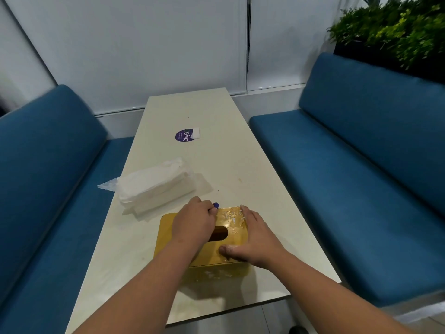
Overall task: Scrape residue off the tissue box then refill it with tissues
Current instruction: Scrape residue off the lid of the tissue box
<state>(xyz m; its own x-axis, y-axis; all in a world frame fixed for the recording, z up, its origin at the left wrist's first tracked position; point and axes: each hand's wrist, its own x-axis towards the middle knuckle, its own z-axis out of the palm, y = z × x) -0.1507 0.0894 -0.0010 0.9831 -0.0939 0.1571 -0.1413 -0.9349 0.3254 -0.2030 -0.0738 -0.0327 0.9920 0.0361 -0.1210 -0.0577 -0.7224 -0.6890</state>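
Observation:
A yellow tissue box (231,239) lies flat on the white table (216,155), its dark oval slot facing up. White flecks of residue (230,216) speckle its far right top and its near side. My left hand (192,222) rests over the box's top and grips a small blue scraper (216,205), whose tip pokes out at the box's far edge. My right hand (252,235) clasps the box's right end, fingers over the far corner, thumb on the near top edge. A pack of white tissues (154,186) in clear plastic lies left of the box.
A round purple sticker (183,135) with a white slip beside it lies farther up the table. Blue cushioned benches (356,179) flank the table on both sides. A green plant (395,27) stands behind the right bench. White wall panels close the far end.

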